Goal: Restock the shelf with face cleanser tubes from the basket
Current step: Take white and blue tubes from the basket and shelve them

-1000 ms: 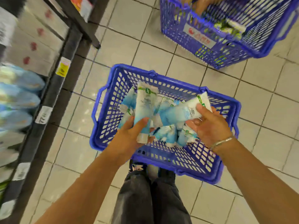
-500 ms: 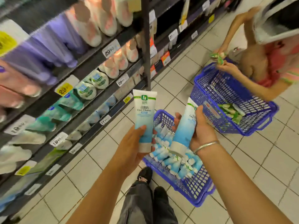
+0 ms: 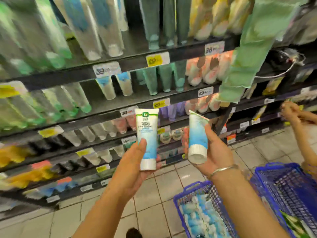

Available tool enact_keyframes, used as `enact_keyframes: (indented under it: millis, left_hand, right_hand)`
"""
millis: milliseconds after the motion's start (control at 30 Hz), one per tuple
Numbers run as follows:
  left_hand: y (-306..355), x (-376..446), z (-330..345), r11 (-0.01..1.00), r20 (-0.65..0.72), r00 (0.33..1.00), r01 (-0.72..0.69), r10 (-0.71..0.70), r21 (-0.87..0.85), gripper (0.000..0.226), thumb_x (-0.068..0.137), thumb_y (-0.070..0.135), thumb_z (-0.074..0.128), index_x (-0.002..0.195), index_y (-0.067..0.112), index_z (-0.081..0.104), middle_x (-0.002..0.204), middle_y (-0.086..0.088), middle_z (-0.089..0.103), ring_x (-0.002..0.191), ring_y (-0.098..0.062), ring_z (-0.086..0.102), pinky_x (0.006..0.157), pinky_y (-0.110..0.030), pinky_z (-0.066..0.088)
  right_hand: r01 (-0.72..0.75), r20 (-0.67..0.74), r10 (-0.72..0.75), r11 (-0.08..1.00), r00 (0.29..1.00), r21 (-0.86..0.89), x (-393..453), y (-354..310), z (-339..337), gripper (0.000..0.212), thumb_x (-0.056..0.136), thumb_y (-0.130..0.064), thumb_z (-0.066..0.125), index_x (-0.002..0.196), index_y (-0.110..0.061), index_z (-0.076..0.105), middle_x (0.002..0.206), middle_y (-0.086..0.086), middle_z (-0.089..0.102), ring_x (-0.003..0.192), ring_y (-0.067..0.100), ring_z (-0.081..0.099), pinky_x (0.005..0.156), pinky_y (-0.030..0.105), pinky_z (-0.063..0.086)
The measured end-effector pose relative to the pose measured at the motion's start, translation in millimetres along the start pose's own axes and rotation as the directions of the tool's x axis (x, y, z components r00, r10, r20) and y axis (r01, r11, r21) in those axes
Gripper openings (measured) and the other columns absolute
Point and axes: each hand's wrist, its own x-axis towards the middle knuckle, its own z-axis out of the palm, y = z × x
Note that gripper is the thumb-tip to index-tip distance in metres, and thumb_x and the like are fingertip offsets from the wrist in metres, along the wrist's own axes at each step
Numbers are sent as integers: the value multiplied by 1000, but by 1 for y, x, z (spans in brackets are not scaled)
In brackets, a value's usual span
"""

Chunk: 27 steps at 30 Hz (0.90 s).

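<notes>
- The left hand (image 3: 135, 162) is raised in front of the shelf (image 3: 120, 107); its grip is closed round a face cleanser tube (image 3: 147, 134), the thumb laid across the front of the tube.
- This left tube is held upright, white cap down, its label turned to the camera.
- The right hand (image 3: 216, 152) is raised just beside the left; its grip is closed round a second tube (image 3: 197, 136), the fingers wrapped behind it.
- The second tube is tilted, its cap pointed down and toward the camera.
- The two tubes are held near each other and apart, at the level of the middle shelf rows.
- The shelf rows are filled with tubes standing on their caps; price tags (image 3: 157, 60) are fixed along the shelf edges. Much of the shelf is blurred.
- A blue basket (image 3: 188, 189) stands on the tiled floor (image 3: 151, 212) below the right forearm; more blue-and-white tubes (image 3: 197, 219) are lying in it.
- A second blue basket (image 3: 281, 176) stands to its right.
- Another person's hands (image 3: 291, 112) are seen at the right edge.
</notes>
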Motion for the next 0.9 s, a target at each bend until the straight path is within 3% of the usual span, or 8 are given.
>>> enact_keyframes:
  millis: [67,200,300,400,500,667,900]
  left_hand:
    - [29,-18,-18,997,-48,997,-58,56,-51,32,79,35,54,103,13,60,79,-8,73,64,-19,69,55,-36,58]
    - [74,-52,-55,982,-112,985,-144,131,-119,24,95,29,41,100,14,59,72,-8,72,58,-19,68,50,-32,57]
    - [105,-76,-75,971,-117,976,-198,183,-136,29,88,36,48,100,12,59,71,-8,70,55,-17,65,47,-28,55]
    - [137,-100,-99,959,-75,966,-254,246,-122,44,72,40,57,106,11,60,78,-9,69,59,-17,63,47,-27,52]
    - [172,-125,-131,953,-27,957,-289,288,-93,47,71,37,59,109,11,58,82,-8,70,65,-17,64,51,-30,54]
    - [233,-172,-198,920,17,920,-392,393,-20,40,70,31,58,105,12,59,80,-5,73,64,-13,68,50,-27,54]
    - [311,-224,-272,841,23,841,-541,541,-4,41,63,25,64,101,11,59,79,-5,73,65,-13,69,53,-27,56]
  right_hand:
    - [-1,-4,0,994,1000,-110,-6,16,30,24,89,-35,49,89,-13,60,69,8,63,47,18,62,47,28,55]
    - [-23,95,50,964,994,-263,-23,48,85,17,92,-24,48,91,-9,57,63,9,63,45,17,61,45,27,54]
    - [-31,167,86,952,982,-306,-41,74,128,21,92,-22,50,87,-4,58,63,10,65,48,18,62,46,28,55]
    - [17,244,70,941,967,-338,-56,107,167,20,90,-22,53,98,-4,56,70,9,64,54,18,62,50,28,56]
    - [91,307,24,931,951,-353,-70,148,205,23,90,-23,52,110,-12,51,77,8,56,63,18,56,52,27,55]
    - [236,449,-48,897,892,-373,-90,223,265,12,91,-19,51,99,-15,58,76,4,61,63,15,59,60,28,55]
    - [315,612,-50,889,789,-334,-101,310,329,28,69,-21,60,96,-13,64,78,4,71,67,13,69,63,29,59]
